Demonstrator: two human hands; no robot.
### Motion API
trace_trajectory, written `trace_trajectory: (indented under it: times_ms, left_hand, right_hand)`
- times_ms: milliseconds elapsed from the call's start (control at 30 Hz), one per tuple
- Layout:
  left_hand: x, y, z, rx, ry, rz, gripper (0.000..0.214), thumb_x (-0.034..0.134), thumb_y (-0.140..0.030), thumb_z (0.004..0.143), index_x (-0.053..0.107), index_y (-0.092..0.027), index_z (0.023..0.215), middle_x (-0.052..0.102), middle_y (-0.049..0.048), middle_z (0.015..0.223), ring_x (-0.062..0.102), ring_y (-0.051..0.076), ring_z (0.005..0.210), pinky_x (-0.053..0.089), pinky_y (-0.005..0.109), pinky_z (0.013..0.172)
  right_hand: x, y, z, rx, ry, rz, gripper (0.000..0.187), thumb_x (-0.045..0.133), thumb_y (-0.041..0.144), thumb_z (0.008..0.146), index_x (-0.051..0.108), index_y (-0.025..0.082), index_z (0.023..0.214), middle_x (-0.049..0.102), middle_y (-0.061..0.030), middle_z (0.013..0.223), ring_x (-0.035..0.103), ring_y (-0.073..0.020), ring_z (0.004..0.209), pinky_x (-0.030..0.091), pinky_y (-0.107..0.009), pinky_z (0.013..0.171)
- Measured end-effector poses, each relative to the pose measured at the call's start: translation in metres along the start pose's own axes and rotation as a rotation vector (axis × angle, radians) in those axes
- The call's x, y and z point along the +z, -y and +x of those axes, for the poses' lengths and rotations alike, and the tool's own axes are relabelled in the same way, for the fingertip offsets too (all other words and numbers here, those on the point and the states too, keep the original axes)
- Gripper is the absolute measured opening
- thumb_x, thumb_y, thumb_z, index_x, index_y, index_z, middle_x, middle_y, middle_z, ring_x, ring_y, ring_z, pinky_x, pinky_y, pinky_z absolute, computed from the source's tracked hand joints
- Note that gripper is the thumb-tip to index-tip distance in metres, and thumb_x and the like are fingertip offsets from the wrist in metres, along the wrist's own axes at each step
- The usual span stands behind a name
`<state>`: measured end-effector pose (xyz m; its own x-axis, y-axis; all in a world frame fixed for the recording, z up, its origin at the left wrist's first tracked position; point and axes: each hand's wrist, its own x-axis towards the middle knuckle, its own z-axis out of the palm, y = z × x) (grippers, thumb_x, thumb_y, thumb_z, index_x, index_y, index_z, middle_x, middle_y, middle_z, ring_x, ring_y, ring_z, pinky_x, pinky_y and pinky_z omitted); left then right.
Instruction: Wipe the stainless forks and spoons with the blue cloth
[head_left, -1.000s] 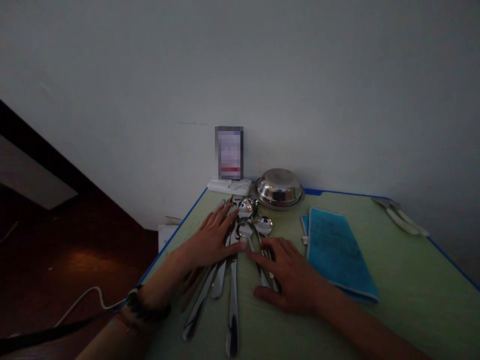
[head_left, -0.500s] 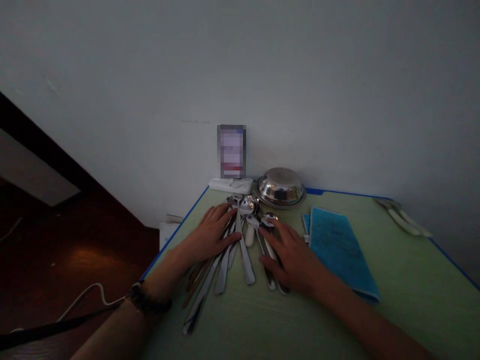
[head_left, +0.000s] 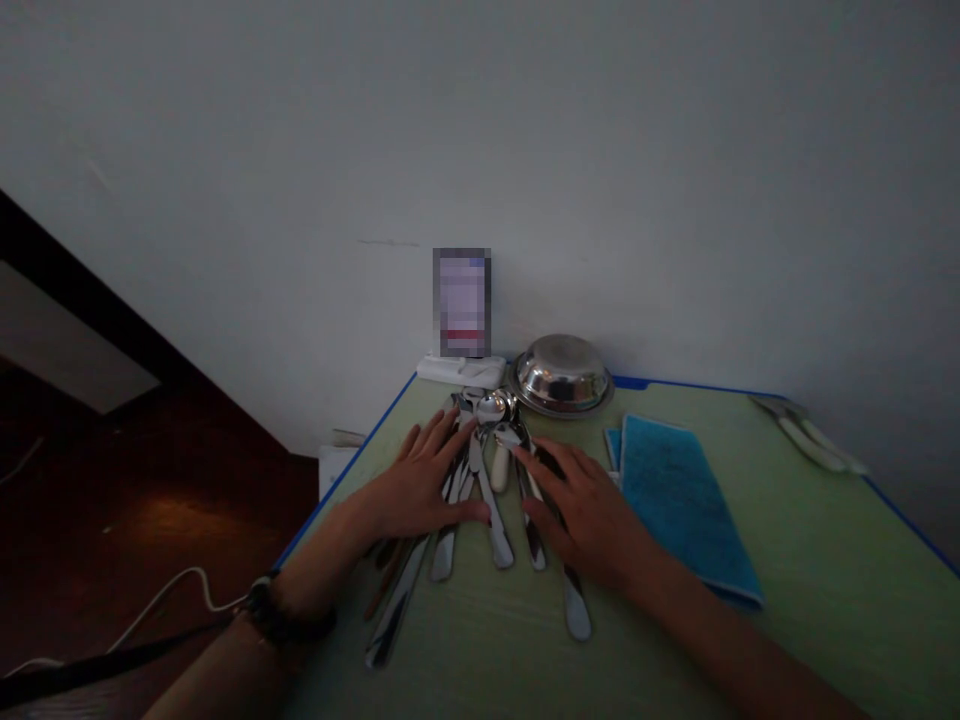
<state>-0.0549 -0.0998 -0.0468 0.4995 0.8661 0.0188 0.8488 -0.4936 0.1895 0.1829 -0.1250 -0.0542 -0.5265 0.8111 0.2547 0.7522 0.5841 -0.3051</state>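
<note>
A loose pile of metal cutlery lies on the green table. My left hand [head_left: 424, 485] rests over its left side with fingers spread, covering part of several handles. Beneath that hand a long steel handle [head_left: 390, 630] points toward me, beside a brown handle [head_left: 379, 590]. My right hand [head_left: 581, 500] lies on the pile's right side, fingers apart, over a piece whose steel handle [head_left: 577, 610] sticks out below the palm. Between the hands are a shiny spoon bowl [head_left: 492, 407], a cream handle [head_left: 500, 468] and a steel handle [head_left: 499, 540].
An upturned steel bowl [head_left: 564, 375] stands at the back, right of a white case [head_left: 461, 371] and a propped phone [head_left: 462, 302]. A folded blue cloth [head_left: 682, 500] lies right of my hand. White-handled utensils [head_left: 814, 440] sit at the far right edge.
The steel handle under my right hand has slid toward me. The spoons between the hands have shifted slightly, and my left thumb has moved right and down.
</note>
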Motion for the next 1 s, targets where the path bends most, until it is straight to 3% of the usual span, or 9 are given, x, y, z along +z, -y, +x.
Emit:
trace_trajectory:
  times_ms: [100,267,400,467,533,667,767,867,1000]
  left_hand:
    - [0.002,-0.005,0.001,0.035,0.040,0.023,0.107,0.048,-0.076,0.059,0.007,-0.021,0.141,0.005,0.0154,0.148,0.003,0.035,0.134,0.011,0.057,0.104]
    - [-0.001,-0.004,0.006,0.061,-0.068,-0.022,0.101,0.051,-0.073,0.061,0.017,-0.019,0.140,0.024,0.0156,0.143,0.016,0.032,0.133,0.013,0.051,0.107]
    - [-0.013,0.007,-0.003,0.132,0.118,-0.097,0.113,0.061,-0.072,0.050,0.014,-0.024,0.141,0.007,0.0148,0.148,0.005,0.036,0.134,0.016,0.053,0.105]
    - [-0.017,0.012,-0.009,0.116,0.226,-0.101,0.113,0.062,-0.071,0.049,0.011,-0.027,0.140,0.002,0.0131,0.149,0.002,0.037,0.133,0.012,0.057,0.104]
    - [-0.018,0.015,-0.011,0.062,0.235,-0.094,0.110,0.062,-0.070,0.051,0.013,-0.028,0.140,0.004,0.0121,0.149,0.004,0.037,0.133,0.012,0.058,0.104]
    - [-0.012,0.016,-0.004,0.019,0.070,-0.089,0.096,0.061,-0.067,0.058,0.026,-0.026,0.137,0.023,0.0115,0.145,0.012,0.035,0.133,0.016,0.054,0.105]
    - [-0.009,0.007,0.003,0.000,-0.084,-0.117,0.066,0.045,-0.057,0.079,0.032,-0.022,0.134,0.033,0.0109,0.140,0.021,0.027,0.132,0.021,0.046,0.106]
    - [-0.005,-0.014,0.010,-0.039,-0.176,-0.111,0.050,0.020,-0.042,0.093,0.023,-0.021,0.138,0.027,0.0099,0.143,0.018,0.020,0.133,0.016,0.044,0.109]
    - [0.002,-0.038,0.016,0.039,-0.163,-0.055,0.054,0.033,-0.049,0.088,0.024,-0.028,0.137,0.019,0.0046,0.147,0.012,0.024,0.135,0.008,0.048,0.109]
  right_hand:
    - [0.001,-0.004,0.003,-0.058,0.046,-0.013,0.052,0.034,0.043,0.088,0.033,0.022,0.135,0.034,-0.0082,0.140,0.025,-0.0254,0.129,0.026,-0.046,0.104]
    - [0.002,-0.006,0.006,-0.053,0.017,-0.008,0.052,0.038,0.043,0.087,0.036,0.021,0.134,0.040,-0.0094,0.135,0.032,-0.0236,0.125,0.028,-0.044,0.103]
    - [0.003,-0.006,0.007,-0.107,0.011,0.000,0.057,0.039,0.045,0.086,0.030,0.022,0.137,0.028,-0.0110,0.143,0.025,-0.0250,0.129,0.024,-0.047,0.104]
    - [0.003,-0.006,0.006,-0.130,0.019,0.012,0.056,0.039,0.046,0.086,0.031,0.022,0.136,0.035,-0.0114,0.139,0.027,-0.0248,0.128,0.023,-0.048,0.104]
    - [0.003,-0.005,0.004,-0.128,0.007,0.032,0.056,0.040,0.045,0.085,0.033,0.021,0.135,0.044,-0.0111,0.132,0.034,-0.0235,0.124,0.025,-0.046,0.104]
    - [0.001,-0.004,0.004,-0.081,-0.029,0.034,0.061,0.044,0.047,0.082,0.033,0.020,0.135,0.041,-0.0119,0.134,0.032,-0.0247,0.125,0.026,-0.045,0.103]
    - [0.000,-0.003,0.005,-0.109,-0.007,0.033,0.060,0.042,0.050,0.082,0.036,0.020,0.134,0.041,-0.0116,0.135,0.033,-0.0247,0.125,0.018,-0.048,0.106]
    - [-0.002,-0.002,0.005,-0.114,-0.030,0.066,0.051,0.041,0.044,0.084,0.044,0.017,0.127,0.056,-0.0090,0.118,0.045,-0.0202,0.113,0.015,-0.044,0.107]
    - [-0.001,-0.001,0.004,-0.091,-0.108,0.054,0.047,0.045,0.042,0.082,0.051,0.013,0.118,0.052,-0.0109,0.118,0.042,-0.0220,0.113,0.018,-0.041,0.106]
